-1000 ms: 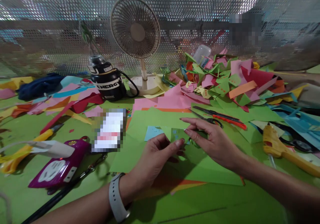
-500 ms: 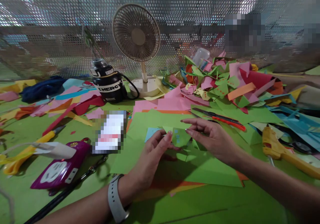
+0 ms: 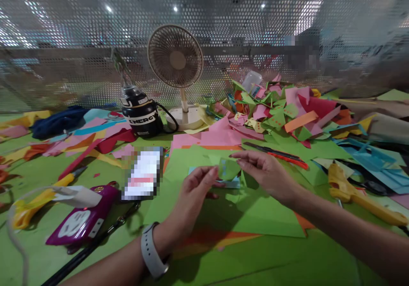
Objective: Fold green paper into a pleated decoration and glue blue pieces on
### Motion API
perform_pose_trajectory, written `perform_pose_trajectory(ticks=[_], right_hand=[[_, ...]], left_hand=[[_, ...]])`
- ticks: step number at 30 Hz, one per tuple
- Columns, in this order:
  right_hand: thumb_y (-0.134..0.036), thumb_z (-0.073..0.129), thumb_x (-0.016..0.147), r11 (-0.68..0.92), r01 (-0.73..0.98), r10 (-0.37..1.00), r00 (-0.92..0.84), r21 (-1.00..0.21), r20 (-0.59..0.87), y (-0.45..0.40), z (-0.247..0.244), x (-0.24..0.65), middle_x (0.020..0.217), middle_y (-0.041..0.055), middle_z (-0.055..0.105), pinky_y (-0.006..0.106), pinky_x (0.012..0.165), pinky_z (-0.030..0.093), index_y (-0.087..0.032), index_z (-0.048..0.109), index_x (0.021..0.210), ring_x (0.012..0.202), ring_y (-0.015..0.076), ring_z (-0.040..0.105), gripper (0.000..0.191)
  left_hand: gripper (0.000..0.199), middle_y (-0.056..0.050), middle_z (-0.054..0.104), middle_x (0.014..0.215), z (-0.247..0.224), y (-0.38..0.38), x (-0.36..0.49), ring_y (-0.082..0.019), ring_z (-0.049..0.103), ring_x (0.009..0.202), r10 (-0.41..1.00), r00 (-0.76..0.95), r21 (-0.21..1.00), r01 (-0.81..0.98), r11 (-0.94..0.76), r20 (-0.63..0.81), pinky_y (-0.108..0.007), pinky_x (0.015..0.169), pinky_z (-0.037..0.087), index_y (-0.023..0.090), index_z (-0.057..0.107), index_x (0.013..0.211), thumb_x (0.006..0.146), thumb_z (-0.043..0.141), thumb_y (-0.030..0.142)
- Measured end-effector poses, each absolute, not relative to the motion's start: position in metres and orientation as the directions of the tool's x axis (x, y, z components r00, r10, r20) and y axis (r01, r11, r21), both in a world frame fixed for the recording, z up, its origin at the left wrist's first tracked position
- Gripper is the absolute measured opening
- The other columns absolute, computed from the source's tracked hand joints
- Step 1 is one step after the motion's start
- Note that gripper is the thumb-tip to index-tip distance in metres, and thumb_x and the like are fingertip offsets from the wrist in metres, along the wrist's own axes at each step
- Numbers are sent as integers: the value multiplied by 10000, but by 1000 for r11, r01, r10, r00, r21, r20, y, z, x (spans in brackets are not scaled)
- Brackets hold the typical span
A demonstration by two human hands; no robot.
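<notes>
Between both hands is a small folded green paper piece (image 3: 228, 168) with light blue marks on it. My left hand (image 3: 200, 189), with a pale watch (image 3: 153, 252) on the wrist, pinches its left edge between thumb and fingers. My right hand (image 3: 255, 166) holds the upper right edge with its fingertips. Beneath them lies a large green paper sheet (image 3: 255, 218), with orange paper under its edge. A light blue paper piece (image 3: 234, 183) shows on the sheet just below the held piece.
A phone (image 3: 143, 173), a purple power strip (image 3: 83, 218) and a black bottle (image 3: 142, 117) stand or lie left. A fan (image 3: 177, 60) is behind. Red-black scissors (image 3: 284, 154), a yellow glue gun (image 3: 354, 192) and heaped paper scraps (image 3: 271, 111) are on the right.
The view has tilted up slightly. The green piece has been raised and turned a little between my fingers, and more of the light blue paper below it shows.
</notes>
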State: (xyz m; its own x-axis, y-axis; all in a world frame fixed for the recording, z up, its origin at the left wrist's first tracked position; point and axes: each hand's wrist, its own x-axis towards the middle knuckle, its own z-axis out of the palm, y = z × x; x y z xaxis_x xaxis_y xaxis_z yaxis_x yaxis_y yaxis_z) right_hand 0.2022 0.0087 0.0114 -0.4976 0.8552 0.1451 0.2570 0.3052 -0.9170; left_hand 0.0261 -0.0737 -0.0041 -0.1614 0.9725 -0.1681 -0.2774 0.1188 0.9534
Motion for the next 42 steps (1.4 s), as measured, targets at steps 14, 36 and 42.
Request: perform_pose_trajectory(ticks=[14, 36, 42], right_hand=[[-340, 620, 847, 438, 372, 786, -600, -818, 148, -9, 20, 190, 1017, 92, 733, 342, 802, 532, -157, 650, 1168, 928, 204, 669, 371], [-638, 601, 783, 376, 507, 815, -579, -776, 17, 3, 22, 211, 653, -3, 584, 278, 607, 390, -188, 624, 676, 632, 152, 518, 463], [-683, 595, 748, 260, 362, 859, -509, -895, 43, 14, 24, 212, 603, -49, 425, 257, 535, 318, -191, 552, 645, 558, 104, 378, 505]], left_hand=[[333, 25, 574, 606, -11, -71, 22, -107, 476, 586, 989, -131, 972, -234, 34, -66, -244, 589, 394, 169, 635, 630, 718, 790, 450], [367, -13, 635, 743, -19, -68, 21, -158, 569, 689, 965, -227, 936, -348, 48, -133, -267, 623, 473, 185, 639, 770, 763, 714, 544], [334, -30, 664, 804, -16, -69, 21, -166, 632, 764, 966, -217, 923, -382, 47, -139, -275, 685, 511, 181, 617, 782, 763, 732, 493]])
